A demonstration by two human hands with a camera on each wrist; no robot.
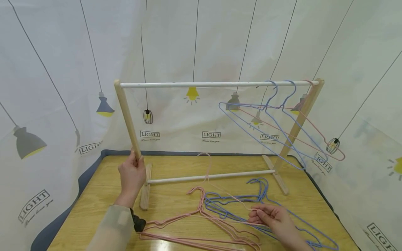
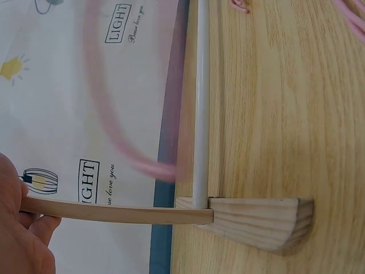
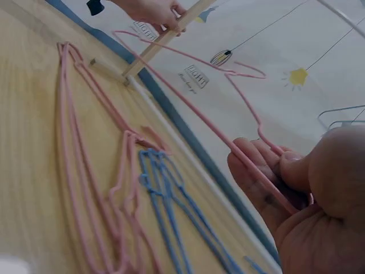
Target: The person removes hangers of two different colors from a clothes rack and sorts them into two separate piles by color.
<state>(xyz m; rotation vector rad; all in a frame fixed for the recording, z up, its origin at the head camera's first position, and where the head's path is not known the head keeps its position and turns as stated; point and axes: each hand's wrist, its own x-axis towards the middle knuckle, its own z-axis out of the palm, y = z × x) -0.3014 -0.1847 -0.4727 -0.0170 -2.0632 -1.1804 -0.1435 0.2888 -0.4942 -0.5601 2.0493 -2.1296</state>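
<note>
My left hand (image 1: 132, 176) grips the left wooden post (image 1: 127, 120) of a small clothes rack, low on the post. In the left wrist view its fingers wrap the post's edge (image 2: 125, 213). My right hand (image 1: 274, 221) pinches a pink hanger (image 3: 194, 108) by one end, between thumb and fingers. That hanger is held up in front of the rack, its hook toward the rack and apart from the top bar (image 1: 194, 84). In the left wrist view part of a pink hanger is blurred. Two blue hangers (image 1: 267, 108) and a pink one (image 1: 317, 129) hang at the bar's right end.
A pile of pink hangers (image 1: 201, 205) lies on the wooden table (image 1: 103, 195) in front of the rack. Several blue hangers (image 1: 263, 195) lie to its right. The rack's lower bar (image 1: 213, 176) runs behind them. A printed cloth (image 1: 176, 42) surrounds the table.
</note>
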